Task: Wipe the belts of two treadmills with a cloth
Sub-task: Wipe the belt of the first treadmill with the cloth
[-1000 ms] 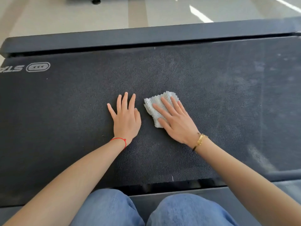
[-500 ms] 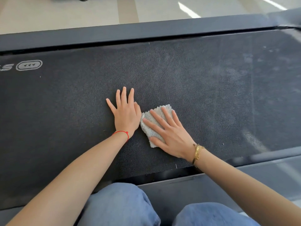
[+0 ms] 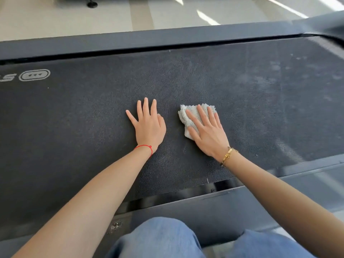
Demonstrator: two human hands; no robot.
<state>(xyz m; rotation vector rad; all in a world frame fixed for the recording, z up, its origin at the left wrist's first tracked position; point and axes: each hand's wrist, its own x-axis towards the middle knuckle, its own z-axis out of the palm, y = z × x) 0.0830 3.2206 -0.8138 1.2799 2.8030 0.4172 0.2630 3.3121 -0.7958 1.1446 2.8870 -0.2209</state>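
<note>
A crumpled white terry cloth [image 3: 191, 118] lies on the dark textured treadmill belt [image 3: 83, 118], near the middle of the belt's width, pinned flat beneath the person's right hand [image 3: 206, 131]. The fingers [image 3: 202, 113] of that hand are straight and spread across the top of the cloth, pressing it down rather than gripping it; the thumb runs along the cloth's near edge. The cloth sits under the fingers and pokes out ahead of them and to their left, toward the far side rail [image 3: 130, 41], so the hand is already on top of what it has to push.

The left hand [image 3: 149, 125], with a red string bracelet [image 3: 144, 147] at the wrist, rests palm-down on bare belt just beside the cloth, a strip of belt showing between the two. Its fingers are straight, holding nothing; it looks to be bracing the person's weight.

The belt's long axis runs left to right across the view. Pale dusty smudges [image 3: 283, 75] show to the right of the cloth, and the printed logo [image 3: 34, 75] marks the left stretch. Judging by this, the right hand alone is placed to carry the wipe, and the grubbiest stretch lies on its own side.

A gold bangle [image 3: 228, 155] circles the right wrist. Blue-jeaned knees [image 3: 162, 237] sit at the near rail [image 3: 204, 207], with pale floor [image 3: 74, 15] beyond the machine. No second treadmill can be clearly made out.
</note>
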